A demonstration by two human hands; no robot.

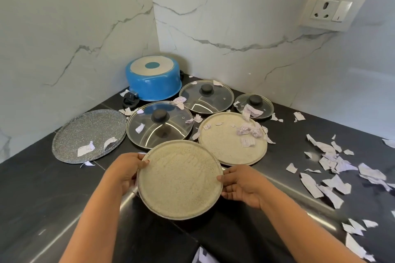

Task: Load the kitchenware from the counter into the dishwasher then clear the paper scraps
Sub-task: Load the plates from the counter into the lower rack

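I hold a round cream speckled plate (179, 179) above the black counter's front edge. My left hand (126, 172) grips its left rim and my right hand (239, 186) grips its right rim. Behind it lies a second cream plate (226, 145) with paper scraps on it. Three glass lids with black knobs lie further back: a large lid (159, 125), a middle lid (206, 96) and a small lid (254, 105). A grey speckled plate (89, 134) sits at the left. A blue pot (152, 79) stands upside down in the corner.
Torn paper scraps (333, 168) are strewn over the black counter (42, 188), thickest at the right, with a few on the lids and plates. Marble walls close the corner. A wall socket (331, 9) is at the upper right.
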